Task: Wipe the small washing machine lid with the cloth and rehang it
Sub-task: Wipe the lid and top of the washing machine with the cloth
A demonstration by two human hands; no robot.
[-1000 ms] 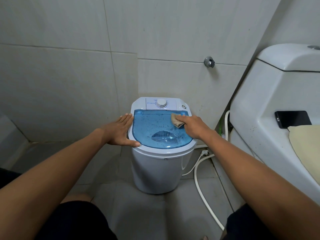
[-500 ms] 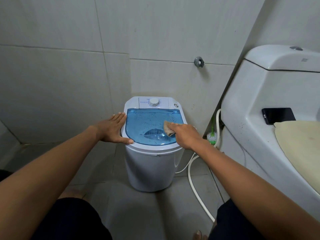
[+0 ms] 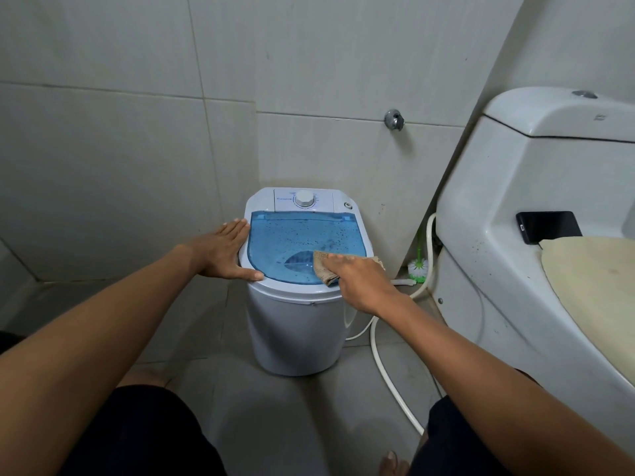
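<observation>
A small white washing machine (image 3: 295,331) stands on the floor against the tiled wall. Its translucent blue lid (image 3: 292,238) is closed and speckled with dark spots. My right hand (image 3: 360,281) presses a folded tan cloth (image 3: 324,269) flat onto the lid's near right part. My left hand (image 3: 223,254) lies flat, fingers together, against the machine's left rim, with the thumb on the front rim. A white dial (image 3: 304,198) sits on the control panel behind the lid.
A white toilet (image 3: 508,214) fills the right side, with a black phone (image 3: 548,226) on its ledge and a cream seat cover (image 3: 598,286). A white hose (image 3: 388,376) runs across the floor. A green-white brush (image 3: 417,266) and a wall valve (image 3: 394,119) are behind.
My right hand has drawn the cloth from the lid's far right corner toward its near right edge. My left hand stays on the left rim.
</observation>
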